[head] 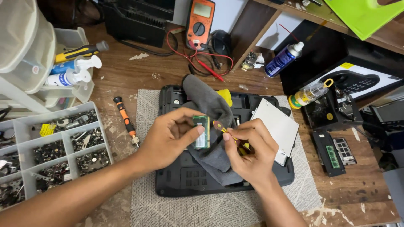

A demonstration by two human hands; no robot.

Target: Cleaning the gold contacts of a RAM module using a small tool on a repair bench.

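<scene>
1. The left hand (170,136) pinches a green memory module (202,132) upright above the opened laptop (185,176).
2. The right hand (250,147) grips a small brush (225,131), its tip (just right of the module) pointing at it.
3. A grey cloth (210,105) drapes the laptop behind.

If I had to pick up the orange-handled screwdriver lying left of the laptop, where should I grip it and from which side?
Grip the orange-handled screwdriver on its ribbed orange and black handle, not the thin metal tip. It lies flat on the wooden bench, handle pointing away, tip toward the mat. Coming from above, with fingers across its width, looks best; both long sides are free.
</scene>
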